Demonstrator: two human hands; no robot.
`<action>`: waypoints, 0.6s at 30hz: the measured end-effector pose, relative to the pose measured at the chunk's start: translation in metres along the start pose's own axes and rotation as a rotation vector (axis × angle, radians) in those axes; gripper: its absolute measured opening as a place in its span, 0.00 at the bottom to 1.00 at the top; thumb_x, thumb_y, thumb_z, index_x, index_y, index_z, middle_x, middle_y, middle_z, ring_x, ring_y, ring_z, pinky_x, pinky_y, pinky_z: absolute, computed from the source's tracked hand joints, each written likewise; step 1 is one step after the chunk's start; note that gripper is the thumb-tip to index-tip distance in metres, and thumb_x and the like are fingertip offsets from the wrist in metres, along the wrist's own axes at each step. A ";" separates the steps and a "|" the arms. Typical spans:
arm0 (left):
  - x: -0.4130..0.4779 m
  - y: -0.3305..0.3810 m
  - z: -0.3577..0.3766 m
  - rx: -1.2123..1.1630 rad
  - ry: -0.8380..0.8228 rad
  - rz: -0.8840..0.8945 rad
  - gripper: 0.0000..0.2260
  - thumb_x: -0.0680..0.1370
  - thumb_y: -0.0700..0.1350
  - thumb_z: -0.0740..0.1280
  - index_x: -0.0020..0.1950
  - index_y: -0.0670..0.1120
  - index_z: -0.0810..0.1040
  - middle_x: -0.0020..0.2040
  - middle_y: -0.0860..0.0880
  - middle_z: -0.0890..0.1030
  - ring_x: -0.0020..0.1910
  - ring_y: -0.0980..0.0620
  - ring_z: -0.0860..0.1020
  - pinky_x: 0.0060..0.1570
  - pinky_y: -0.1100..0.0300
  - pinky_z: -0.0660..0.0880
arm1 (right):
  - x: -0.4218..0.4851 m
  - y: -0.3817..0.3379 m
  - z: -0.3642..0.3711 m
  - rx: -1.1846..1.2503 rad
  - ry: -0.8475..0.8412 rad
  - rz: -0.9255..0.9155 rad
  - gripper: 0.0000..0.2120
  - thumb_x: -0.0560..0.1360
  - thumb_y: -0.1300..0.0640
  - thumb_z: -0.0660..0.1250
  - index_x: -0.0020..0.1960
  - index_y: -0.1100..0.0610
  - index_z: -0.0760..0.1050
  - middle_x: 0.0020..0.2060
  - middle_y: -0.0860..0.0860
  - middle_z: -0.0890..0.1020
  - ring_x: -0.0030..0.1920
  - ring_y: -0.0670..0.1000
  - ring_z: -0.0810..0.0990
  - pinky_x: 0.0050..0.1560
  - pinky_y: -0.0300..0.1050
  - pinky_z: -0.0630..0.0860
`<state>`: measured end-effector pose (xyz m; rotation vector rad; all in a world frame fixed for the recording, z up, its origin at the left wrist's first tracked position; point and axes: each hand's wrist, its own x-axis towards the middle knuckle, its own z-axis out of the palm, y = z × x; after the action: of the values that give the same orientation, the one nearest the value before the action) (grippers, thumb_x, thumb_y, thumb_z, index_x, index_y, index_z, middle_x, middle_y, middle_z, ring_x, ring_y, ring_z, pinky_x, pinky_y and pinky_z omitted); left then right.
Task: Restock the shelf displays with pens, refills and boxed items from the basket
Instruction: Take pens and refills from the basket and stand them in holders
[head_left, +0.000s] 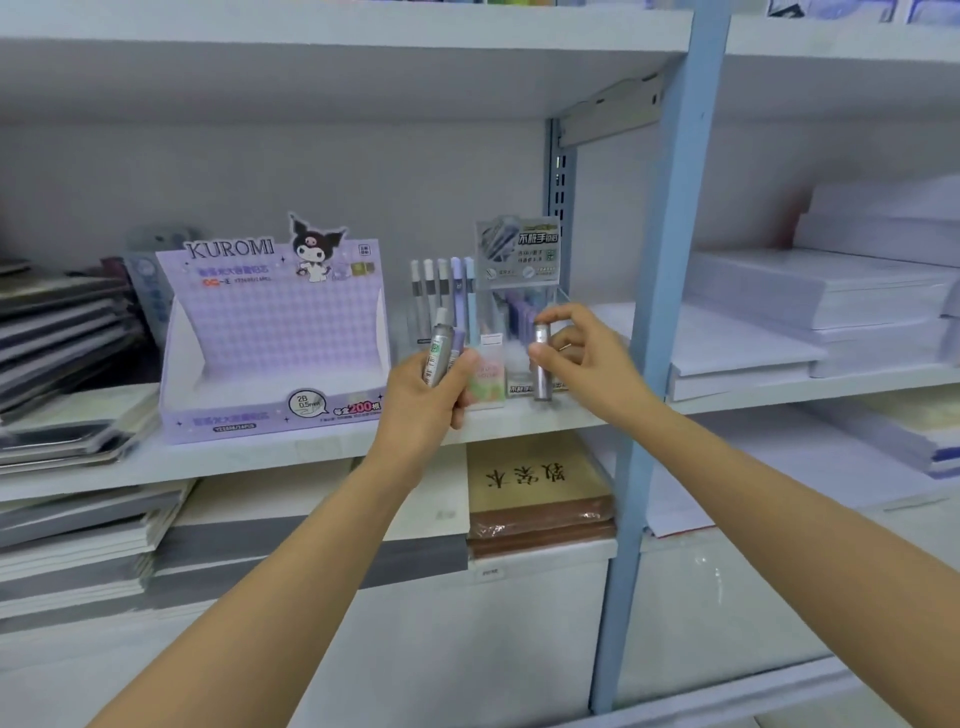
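The grey tube (542, 364) stands upright right in front of the clear case (558, 304), pinched near its top between the thumb and fingers (563, 313) of the right hand (587, 358). The other fingers of that hand are loosely curled. The tube's lower end is level with the case's front lip; whether it touches the shelf (311, 452) cannot be told.

Just left of the case, the left hand (431, 402) grips a bundle (440, 353) of similar tubes, its fingers curled round them and its thumb across the front. The bundle tilts slightly, tops upward.

The case holds small packs in rows and carries a printed card at its back. Immediately to its left a row of pens (441, 288) stands upright. Further left of the case sits the Kuromi box (275, 332), a lilac cardboard display, and beyond that lie stacked notebooks (52, 338). A blue post (670, 260) rises just right of the case, with paper stacks (831, 291) past it. Below the case, on the lower shelf, lies a brown pack (535, 499) with dark characters.
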<state>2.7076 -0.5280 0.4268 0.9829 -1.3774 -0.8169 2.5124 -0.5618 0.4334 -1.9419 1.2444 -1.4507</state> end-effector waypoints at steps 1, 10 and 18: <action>0.003 0.000 -0.001 0.001 0.001 -0.010 0.15 0.79 0.49 0.68 0.50 0.37 0.78 0.30 0.50 0.76 0.23 0.56 0.71 0.24 0.67 0.69 | -0.002 0.000 -0.002 0.007 -0.014 -0.011 0.13 0.76 0.53 0.69 0.59 0.48 0.72 0.40 0.53 0.81 0.43 0.52 0.83 0.41 0.33 0.74; 0.019 0.000 -0.005 -0.099 -0.016 -0.112 0.12 0.81 0.50 0.62 0.52 0.44 0.80 0.35 0.47 0.74 0.27 0.54 0.70 0.23 0.67 0.64 | -0.016 -0.021 -0.021 0.087 -0.050 -0.086 0.12 0.75 0.54 0.70 0.56 0.49 0.72 0.39 0.51 0.83 0.38 0.53 0.83 0.34 0.39 0.76; 0.016 0.002 -0.009 -0.162 -0.095 -0.100 0.10 0.81 0.44 0.60 0.53 0.47 0.82 0.34 0.49 0.77 0.27 0.55 0.72 0.22 0.67 0.62 | 0.035 -0.035 -0.011 -0.005 0.092 -0.150 0.13 0.72 0.58 0.74 0.49 0.50 0.70 0.41 0.51 0.81 0.37 0.48 0.78 0.45 0.44 0.79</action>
<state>2.7173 -0.5415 0.4353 0.9020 -1.3275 -1.0456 2.5187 -0.5710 0.4831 -2.0308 1.1630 -1.6287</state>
